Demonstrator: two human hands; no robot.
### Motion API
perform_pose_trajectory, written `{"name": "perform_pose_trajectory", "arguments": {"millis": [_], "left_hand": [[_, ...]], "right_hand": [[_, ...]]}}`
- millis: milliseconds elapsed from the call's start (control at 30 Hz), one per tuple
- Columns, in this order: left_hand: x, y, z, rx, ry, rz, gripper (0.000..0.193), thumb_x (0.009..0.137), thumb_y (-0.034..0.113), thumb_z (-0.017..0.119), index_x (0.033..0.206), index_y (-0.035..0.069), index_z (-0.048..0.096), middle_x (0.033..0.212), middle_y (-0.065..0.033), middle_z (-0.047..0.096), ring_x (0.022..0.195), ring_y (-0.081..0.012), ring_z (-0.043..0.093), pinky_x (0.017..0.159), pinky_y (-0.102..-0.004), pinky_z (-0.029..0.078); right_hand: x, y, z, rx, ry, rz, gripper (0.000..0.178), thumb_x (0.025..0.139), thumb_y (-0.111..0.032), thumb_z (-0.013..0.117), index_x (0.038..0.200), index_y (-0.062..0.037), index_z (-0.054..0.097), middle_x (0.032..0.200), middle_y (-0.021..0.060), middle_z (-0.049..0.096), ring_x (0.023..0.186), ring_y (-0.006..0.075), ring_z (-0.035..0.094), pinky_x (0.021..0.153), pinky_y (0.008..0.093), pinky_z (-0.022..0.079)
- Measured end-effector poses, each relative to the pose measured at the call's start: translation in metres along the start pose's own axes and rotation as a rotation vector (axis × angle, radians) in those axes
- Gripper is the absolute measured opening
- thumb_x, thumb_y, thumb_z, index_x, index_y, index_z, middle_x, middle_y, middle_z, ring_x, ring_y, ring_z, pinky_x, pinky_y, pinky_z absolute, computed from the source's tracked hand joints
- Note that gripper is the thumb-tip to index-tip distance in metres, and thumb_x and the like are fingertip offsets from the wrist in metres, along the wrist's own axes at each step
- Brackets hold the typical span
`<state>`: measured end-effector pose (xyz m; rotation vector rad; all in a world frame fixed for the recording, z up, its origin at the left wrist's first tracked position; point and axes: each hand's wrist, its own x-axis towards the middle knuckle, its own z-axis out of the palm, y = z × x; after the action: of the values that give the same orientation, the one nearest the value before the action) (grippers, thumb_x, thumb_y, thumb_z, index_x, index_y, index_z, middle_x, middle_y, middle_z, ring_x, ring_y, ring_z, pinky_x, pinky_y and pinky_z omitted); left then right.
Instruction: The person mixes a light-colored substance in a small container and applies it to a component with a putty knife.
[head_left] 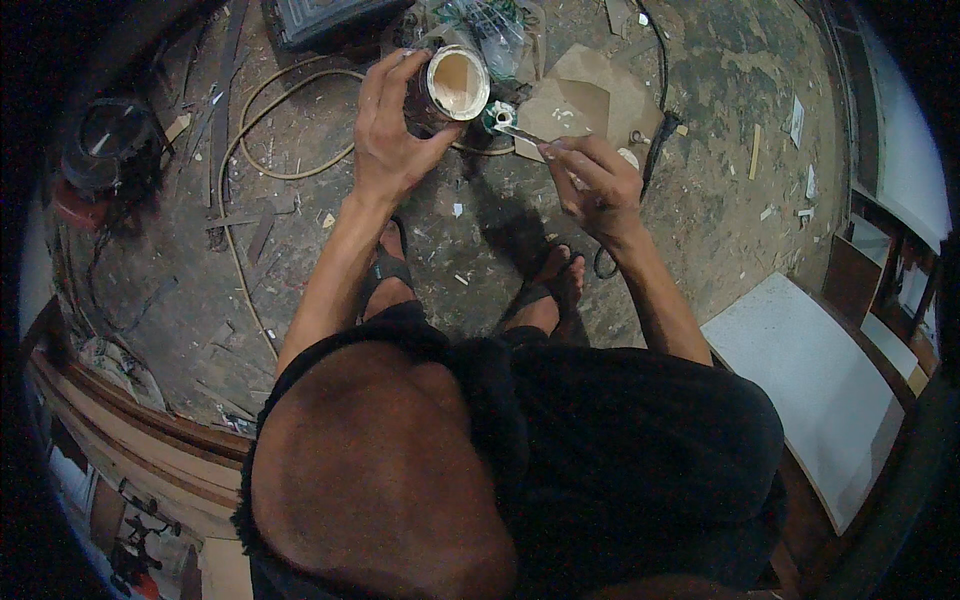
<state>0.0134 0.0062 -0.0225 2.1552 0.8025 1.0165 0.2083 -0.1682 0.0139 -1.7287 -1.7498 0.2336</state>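
My left hand [388, 132] is wrapped round a small open can [482, 98], held up with its mouth towards me. Pale tan stuff [455, 75] shows inside, and the rim is smeared with a cream residue. Between the fingers of my right hand [603, 185] is a thin, flat, light-coloured tool [523, 134], its tip pointing left towards the can but apart from it. In the picture, that tip lies just by a small green container with a whitish opening [502, 117]. Whether they touch, I cannot tell.
Cardboard [570, 105] and a clear plastic bag [490, 35] lie beyond my hands, near a dark case [335, 18]. A beige hose [245, 130] loops at left; a black cable [662, 130] runs at right. A white board [810, 385] leans at lower right. Scraps litter the floor.
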Motion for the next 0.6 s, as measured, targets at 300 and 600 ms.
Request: {"name": "perform_pose_trajectory", "arguments": {"millis": [300,600], "left_hand": [[0.0,0.0,0.0,-0.005,-0.003,-0.009,0.079,0.056,0.013,0.087,0.127,0.007,0.053,0.127,-0.0161,0.054,0.117,-0.0358,0.054,0.099,-0.0424,0.046],[0.002,-0.001,0.001,-0.016,0.004,0.015,0.079,0.055,0.01,0.087,0.127,0.007,0.053,0.125,-0.0174,0.054,0.115,-0.0379,0.054,0.098,-0.0432,0.047]], "right_hand": [[0.008,-0.009,-0.006,0.202,0.173,0.25,0.022,0.078,0.001,0.072,0.099,-0.0035,0.072,0.09,0.0099,0.071,0.078,0.0183,0.069,0.067,0.0274,0.053],[0.012,-0.01,-0.005,0.671,0.238,0.842,0.016,0.083,-0.006,0.075,0.096,0.002,0.071,0.085,0.0081,0.071,0.072,0.0142,0.067,0.066,0.0265,0.054]]}}
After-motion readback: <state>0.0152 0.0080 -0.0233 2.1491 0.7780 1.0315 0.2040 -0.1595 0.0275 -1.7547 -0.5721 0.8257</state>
